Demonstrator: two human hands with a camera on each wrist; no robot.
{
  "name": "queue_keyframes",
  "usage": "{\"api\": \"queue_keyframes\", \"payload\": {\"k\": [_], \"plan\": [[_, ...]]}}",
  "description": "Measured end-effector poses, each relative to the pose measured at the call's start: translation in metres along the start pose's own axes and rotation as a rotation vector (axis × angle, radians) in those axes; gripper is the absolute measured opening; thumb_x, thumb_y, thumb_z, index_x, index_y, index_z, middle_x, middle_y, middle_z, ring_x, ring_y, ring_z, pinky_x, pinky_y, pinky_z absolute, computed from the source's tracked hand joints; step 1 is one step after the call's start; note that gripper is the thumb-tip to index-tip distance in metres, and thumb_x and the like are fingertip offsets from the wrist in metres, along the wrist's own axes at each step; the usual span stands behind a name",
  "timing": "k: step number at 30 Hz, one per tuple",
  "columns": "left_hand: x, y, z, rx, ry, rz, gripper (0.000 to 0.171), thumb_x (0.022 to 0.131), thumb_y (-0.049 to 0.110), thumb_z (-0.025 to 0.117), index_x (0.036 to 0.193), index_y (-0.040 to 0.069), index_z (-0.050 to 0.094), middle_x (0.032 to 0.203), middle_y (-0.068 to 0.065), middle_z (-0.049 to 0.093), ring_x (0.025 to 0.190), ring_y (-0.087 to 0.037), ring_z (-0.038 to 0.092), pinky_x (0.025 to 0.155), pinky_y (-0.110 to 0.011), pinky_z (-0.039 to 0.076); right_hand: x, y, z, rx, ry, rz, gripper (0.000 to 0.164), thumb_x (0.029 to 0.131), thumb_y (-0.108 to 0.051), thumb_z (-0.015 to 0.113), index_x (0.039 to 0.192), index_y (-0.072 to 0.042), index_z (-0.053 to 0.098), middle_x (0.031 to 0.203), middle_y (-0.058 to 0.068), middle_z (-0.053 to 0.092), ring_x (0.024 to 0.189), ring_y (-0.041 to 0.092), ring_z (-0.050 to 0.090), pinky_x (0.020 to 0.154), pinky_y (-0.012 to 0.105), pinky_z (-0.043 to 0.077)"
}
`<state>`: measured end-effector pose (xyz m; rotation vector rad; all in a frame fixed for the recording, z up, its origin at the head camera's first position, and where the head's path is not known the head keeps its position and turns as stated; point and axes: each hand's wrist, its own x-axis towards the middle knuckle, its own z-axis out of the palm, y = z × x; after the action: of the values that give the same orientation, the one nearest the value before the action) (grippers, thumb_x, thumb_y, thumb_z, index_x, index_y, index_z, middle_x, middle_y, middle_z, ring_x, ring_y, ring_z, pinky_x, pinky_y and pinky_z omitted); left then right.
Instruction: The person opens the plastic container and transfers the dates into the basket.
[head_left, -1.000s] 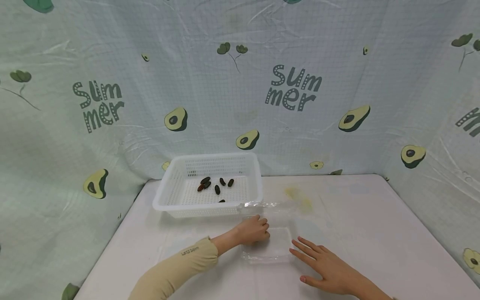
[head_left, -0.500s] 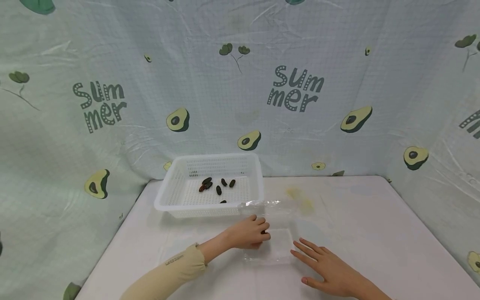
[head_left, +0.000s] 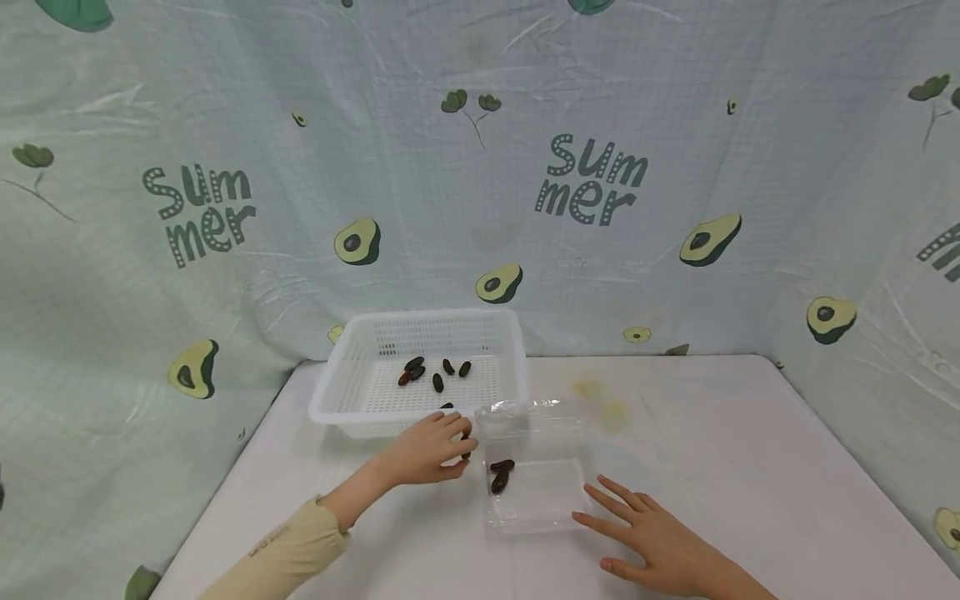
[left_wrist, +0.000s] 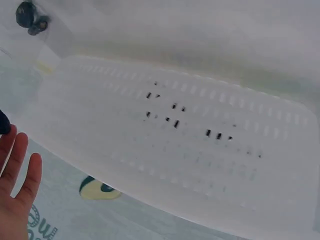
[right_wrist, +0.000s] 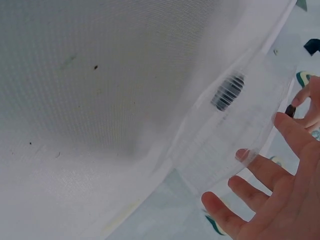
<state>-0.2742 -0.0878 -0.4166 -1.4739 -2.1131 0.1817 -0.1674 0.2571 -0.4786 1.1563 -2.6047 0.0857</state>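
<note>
My left hand (head_left: 429, 450) pinches a dark date (head_left: 466, 447) between thumb and fingers, just left of a clear plastic clamshell box (head_left: 542, 496). In the left wrist view the held date (left_wrist: 4, 123) shows only at the frame's edge. Two more dates (head_left: 500, 481) lie together at the left side of the box, whose lid (head_left: 534, 419) is folded back toward the wall. My right hand (head_left: 656, 537) is spread with straight fingers, fingertips at the box's right edge; in the right wrist view its fingers (right_wrist: 265, 172) overlap the clear plastic.
A white perforated basket (head_left: 352, 414) stands behind my left hand, with several dates (head_left: 438, 382) scattered on its floor. The box's lid reaches close to the basket's front right corner. A printed sheet (head_left: 420, 175) hangs behind the white table (head_left: 712, 450).
My left hand has moved left out of the box, a date still between its fingers. The two dates in the box are now uncovered. My right hand has stayed nearly still.
</note>
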Motion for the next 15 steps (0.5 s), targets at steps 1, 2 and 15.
{"api": "queue_keyframes", "payload": {"k": [1,2,15], "plan": [[-0.003,-0.004,-0.001,-0.008,0.011,-0.015,0.014,0.076,0.023,0.064,0.084,0.020,0.054,0.082,0.005,0.050,0.069,-0.009,0.043,0.060,-0.022,0.035,0.000,0.000,0.000,0.000,-0.001,0.001,0.054,0.084,-0.045,0.054,0.134,-0.034,0.037,0.140,0.004,0.039,0.130,0.020,0.022,0.078,0.042,0.045],[-0.006,-0.009,-0.003,-0.015,0.021,-0.032,0.014,0.075,0.023,0.064,0.084,0.019,0.055,0.083,0.004,0.051,0.069,-0.010,0.044,0.060,-0.023,0.037,0.000,0.000,0.000,-0.001,-0.004,0.004,0.054,0.084,-0.045,0.053,0.134,-0.034,0.037,0.140,0.003,0.039,0.130,0.020,0.022,0.078,0.043,0.045],[-0.015,-0.093,-0.008,0.048,0.099,-0.146,0.012,0.075,0.013,0.063,0.080,0.013,0.052,0.079,-0.003,0.049,0.067,-0.015,0.042,0.056,-0.027,0.032,0.001,-0.002,0.000,-0.019,0.027,-0.016,0.056,0.082,-0.043,0.057,0.134,-0.033,0.037,0.140,0.003,0.039,0.126,0.025,0.030,0.076,0.041,0.045]]}}
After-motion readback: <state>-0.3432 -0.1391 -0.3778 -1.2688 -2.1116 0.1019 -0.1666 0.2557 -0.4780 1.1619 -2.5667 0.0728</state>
